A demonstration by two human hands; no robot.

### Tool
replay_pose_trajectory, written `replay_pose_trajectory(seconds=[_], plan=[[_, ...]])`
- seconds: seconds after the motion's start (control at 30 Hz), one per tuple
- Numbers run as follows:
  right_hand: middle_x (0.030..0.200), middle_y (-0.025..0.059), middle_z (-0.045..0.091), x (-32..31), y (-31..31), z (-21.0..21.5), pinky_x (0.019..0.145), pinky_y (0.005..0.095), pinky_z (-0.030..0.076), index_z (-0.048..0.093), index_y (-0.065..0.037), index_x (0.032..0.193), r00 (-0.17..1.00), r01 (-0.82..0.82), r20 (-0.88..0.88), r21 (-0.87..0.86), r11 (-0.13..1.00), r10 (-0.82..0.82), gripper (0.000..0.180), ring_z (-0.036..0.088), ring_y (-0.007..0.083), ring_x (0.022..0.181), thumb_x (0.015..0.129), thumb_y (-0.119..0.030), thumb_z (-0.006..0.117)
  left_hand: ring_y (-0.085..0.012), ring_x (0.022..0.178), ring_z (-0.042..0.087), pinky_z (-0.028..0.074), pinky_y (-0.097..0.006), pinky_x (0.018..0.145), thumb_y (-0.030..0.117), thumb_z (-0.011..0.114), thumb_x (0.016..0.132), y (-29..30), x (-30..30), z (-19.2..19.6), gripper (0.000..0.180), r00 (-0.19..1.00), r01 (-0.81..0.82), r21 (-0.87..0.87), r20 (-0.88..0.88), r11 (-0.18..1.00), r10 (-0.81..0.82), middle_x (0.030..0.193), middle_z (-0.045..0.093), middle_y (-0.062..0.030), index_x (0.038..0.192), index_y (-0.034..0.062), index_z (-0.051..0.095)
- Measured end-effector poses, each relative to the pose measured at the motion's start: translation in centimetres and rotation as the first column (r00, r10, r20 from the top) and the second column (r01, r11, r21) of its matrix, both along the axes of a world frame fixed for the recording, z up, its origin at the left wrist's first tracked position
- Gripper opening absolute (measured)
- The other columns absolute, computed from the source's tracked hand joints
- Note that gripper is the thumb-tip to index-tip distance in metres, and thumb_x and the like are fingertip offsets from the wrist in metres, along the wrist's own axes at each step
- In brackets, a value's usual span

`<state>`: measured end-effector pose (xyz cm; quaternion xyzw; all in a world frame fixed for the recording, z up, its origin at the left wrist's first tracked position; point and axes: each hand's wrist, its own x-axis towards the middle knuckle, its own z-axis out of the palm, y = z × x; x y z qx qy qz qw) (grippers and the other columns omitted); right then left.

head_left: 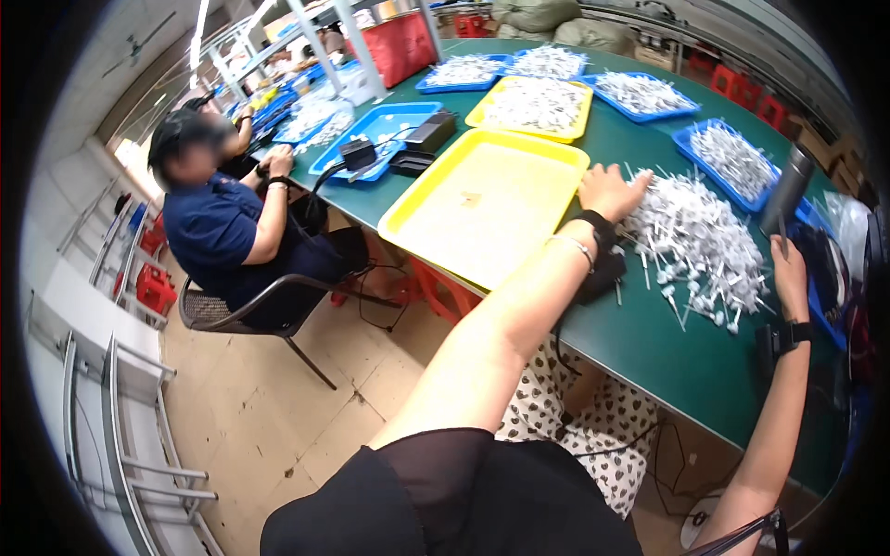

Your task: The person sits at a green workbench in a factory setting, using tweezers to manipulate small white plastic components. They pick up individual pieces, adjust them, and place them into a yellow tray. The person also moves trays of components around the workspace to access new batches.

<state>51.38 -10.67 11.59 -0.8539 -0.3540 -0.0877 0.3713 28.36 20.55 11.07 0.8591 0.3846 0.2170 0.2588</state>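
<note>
The head view looks down and to the left along a long green tabletop [649,352]. The left hand [609,190] reaches out over the tabletop and rests with its fingers spread on the near edge of a big heap of small white plastic pieces [697,243], gripping nothing that can be made out; the wrist carries a thin bracelet [575,246] and a dark band [601,232]. The right hand [788,273] is raised at the right end of the tabletop, beside the same heap, with its fingers curled together, but whether it pinches one of the pieces cannot be told from here; a dark watch [793,335] sits on that wrist. Just beyond it stands a grey metal bottle [788,190], tilted in the picture. Just left of the left hand lies a large yellow tray [482,208], almost bare, reaching to the near edge of the tabletop. Farther along the tabletop a second yellow tray [533,107] and several blue trays [640,93] hold more white pieces, and another blue tray [380,130] lies by the left edge, with a small black device [426,134] beside it. At that left edge another person [227,222] in a dark blue shirt sits on a dark chair [246,315], hands up at the tabletop.
</note>
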Motion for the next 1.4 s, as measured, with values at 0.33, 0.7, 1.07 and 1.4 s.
replay_pose_trajectory(seconds=[0.33,0.7,1.07,1.4], plan=[[0.105,0.0065,0.068,4.8,7.0,-2.0,0.09,0.0299,0.044,0.063,0.001,0.123,0.944,-0.145,-0.324,-0.24,0.96,0.061,0.038,0.059,0.0146,0.096,0.101,-0.029,0.056,-0.0331,0.127,0.047,0.032,-0.043,0.104,0.06,0.059,0.085,-0.9,-2.1,-0.6,0.063,0.982,0.169,-0.161,0.108,0.972,-0.153,0.121,0.066,-0.0172,0.128,0.0145,0.066],[0.107,0.0071,0.068,1.8,7.1,-2.6,0.092,0.0276,0.044,0.06,0.003,0.123,0.931,-0.351,-0.156,-0.146,0.925,0.329,0.028,0.06,0.0131,0.1,0.1,-0.012,0.053,-0.0364,0.124,0.05,0.035,-0.044,0.104,0.054,0.063,0.085,-2.5,-3.0,-1.0,0.06,0.959,0.264,-0.197,0.156,0.944,-0.236,0.123,0.065,-0.0167,0.132,0.0166,0.062],[0.106,0.0059,0.067,-2.9,5.7,-0.9,0.09,0.0272,0.045,0.059,0.005,0.123,0.904,-0.416,-0.191,-0.188,0.89,0.382,0.029,0.059,0.0115,0.099,0.1,-0.013,0.053,-0.0364,0.133,0.04,0.024,-0.044,0.113,0.054,0.057,0.089,-4.8,-6.3,-1.1,0.067,0.924,0.381,-0.3,0.163,0.875,-0.346,0.139,0.054,-0.0172,0.141,0.0126,0.051],[0.121,0.0152,0.066,0.3,8.1,2.1,0.102,0.0313,0.043,0.057,0.007,0.127,0.923,-0.38,-0.146,-0.216,0.899,0.355,0.035,0.061,0.0218,0.115,0.1,-0.014,0.054,-0.0401,0.132,0.045,0.039,-0.043,0.107,0.047,0.067,0.085,-5.2,-7.0,0.0,0.076,0.905,0.423,-0.473,0.259,0.773,-0.337,0.144,0.046,-0.0247,0.142,0.0012,0.046]])
